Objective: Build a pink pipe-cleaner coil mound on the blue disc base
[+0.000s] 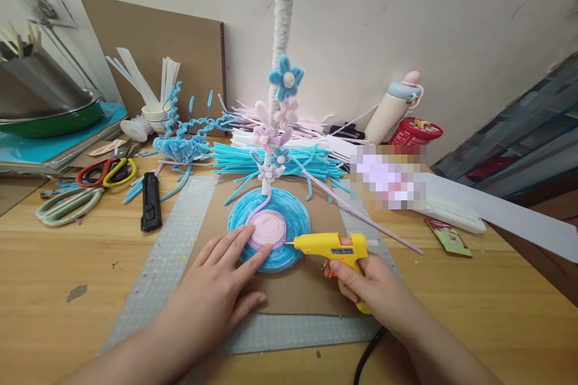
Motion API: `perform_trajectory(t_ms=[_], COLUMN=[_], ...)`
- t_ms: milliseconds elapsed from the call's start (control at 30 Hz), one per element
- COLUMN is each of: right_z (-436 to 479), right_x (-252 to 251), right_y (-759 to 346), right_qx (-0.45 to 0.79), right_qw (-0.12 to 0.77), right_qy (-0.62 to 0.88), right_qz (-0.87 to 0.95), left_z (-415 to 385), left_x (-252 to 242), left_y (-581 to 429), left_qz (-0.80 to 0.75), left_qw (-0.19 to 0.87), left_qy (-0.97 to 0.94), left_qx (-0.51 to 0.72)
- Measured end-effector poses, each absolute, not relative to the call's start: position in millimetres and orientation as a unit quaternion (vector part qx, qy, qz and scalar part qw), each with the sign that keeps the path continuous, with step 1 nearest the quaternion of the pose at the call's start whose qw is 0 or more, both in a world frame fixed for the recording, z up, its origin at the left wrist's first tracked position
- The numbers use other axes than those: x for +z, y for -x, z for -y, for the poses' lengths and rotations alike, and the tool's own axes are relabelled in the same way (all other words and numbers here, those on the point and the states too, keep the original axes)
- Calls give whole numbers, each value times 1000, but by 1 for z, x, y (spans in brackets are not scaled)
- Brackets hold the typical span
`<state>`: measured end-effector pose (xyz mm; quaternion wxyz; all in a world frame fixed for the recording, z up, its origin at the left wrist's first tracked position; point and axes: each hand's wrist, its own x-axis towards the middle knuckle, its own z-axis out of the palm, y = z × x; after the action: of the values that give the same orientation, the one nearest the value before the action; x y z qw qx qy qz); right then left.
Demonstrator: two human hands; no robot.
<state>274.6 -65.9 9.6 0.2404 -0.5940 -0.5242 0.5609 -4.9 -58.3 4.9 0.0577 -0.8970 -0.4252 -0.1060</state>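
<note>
My right hand (356,280) is closed around the handle of a yellow hot glue gun (332,245). Its metal nozzle points left, at the edge of the pink and lilac coil in the middle of a round blue base (295,216). My left hand (226,271) lies with fingers stretched out, fingertips pressing on that coil (270,230). A loose lilac pipe cleaner (261,207) curves from the coil up toward the foot of a white wrapped stem (282,18). Blue and pink fuzzy flowers (288,78) sit along the stem's lower part.
Cardboard (311,301) lies under the base on a grey cutting mat (149,289). Behind are blue pipe cleaners (226,159). Scissors (70,206) and a black box cutter (151,201) lie left; a bottle (389,111) and red tub (413,132) stand right. The gun's black cord (368,355) runs frontward.
</note>
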Motion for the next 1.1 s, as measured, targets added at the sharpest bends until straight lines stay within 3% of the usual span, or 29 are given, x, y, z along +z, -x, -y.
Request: perform_trajectory(t_ms=[233,633,833,1100], right_z=[64,66,66,66], right_x=[14,6,11,14], right_y=[-269,-271,-273,-273], right_qx=[535,548,547,518], right_qw=[251,314,269,275], right_qy=[621,594,604,602], right_qz=[515,498,514,542], left_z=[62,68,67,67], left_x=[7,4,5,4], left_y=[3,-21,-26,-25], left_qz=[431,443,439,451], left_qw=[60,160,178,154], left_qy=[895,879,878,874], left_qx=[-97,-70,-72,-92])
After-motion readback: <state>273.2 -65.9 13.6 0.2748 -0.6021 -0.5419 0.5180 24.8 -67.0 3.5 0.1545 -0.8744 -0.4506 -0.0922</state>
